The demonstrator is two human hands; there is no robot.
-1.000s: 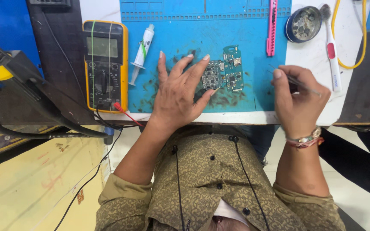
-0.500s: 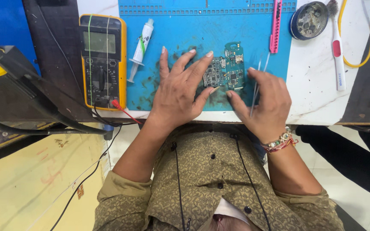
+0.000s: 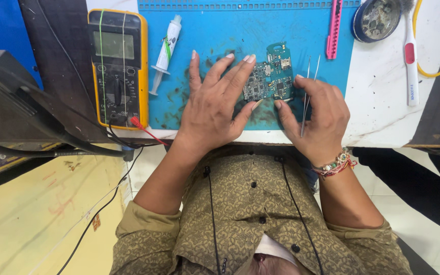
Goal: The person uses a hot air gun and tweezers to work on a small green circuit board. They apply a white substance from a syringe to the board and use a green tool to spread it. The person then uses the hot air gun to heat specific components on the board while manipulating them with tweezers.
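Left hand (image 3: 215, 109) lying open, fingers pinning board (image 3: 270, 77) steady near tabletop front edge; right hand (image 3: 315, 114) gripping tweezers (image 3: 309, 86), tips angling boardward for access.

Centre frame: green circuit board (image 3: 270, 76) on blue mat (image 3: 204, 30); left hand (image 3: 215, 109) steadying it, right hand (image 3: 317, 114) gripping tweezers (image 3: 309, 86).

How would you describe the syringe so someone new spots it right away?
Start at the blue mat covering the bench top. At its left edge, just right of the yellow meter, a small white syringe lies tilted, cap up, above the left hand. It is the only tube-shaped thing with a plunger; the pink tool and the white brush lie far right.
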